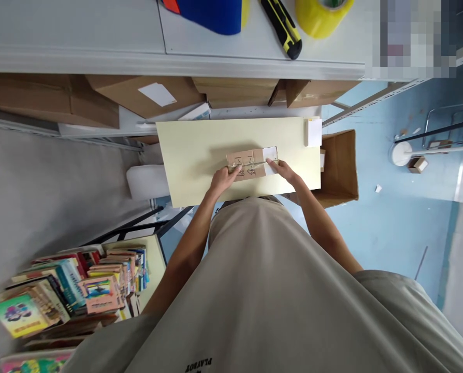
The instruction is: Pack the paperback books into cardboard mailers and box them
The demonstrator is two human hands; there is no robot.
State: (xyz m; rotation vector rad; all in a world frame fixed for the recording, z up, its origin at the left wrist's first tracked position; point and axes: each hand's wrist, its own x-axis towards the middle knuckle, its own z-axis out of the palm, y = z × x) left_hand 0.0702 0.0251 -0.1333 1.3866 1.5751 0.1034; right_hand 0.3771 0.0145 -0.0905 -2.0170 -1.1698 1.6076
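Matt brown cardboard piece (250, 163), smooth pale matt table (200, 155), glossy yellow tape roll (321, 15)

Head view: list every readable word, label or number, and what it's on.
"PLAYBOY" – printed on the shirt, upside down in this view.
Cardboard piece held by the left hand and right hand: handwritten marks, not legible.
Books at lower left: cover text too small to read.
White label on a box under the shelf: blank or too blurred.

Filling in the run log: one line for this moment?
left hand: on small cardboard box | right hand: on box | box: on pale table
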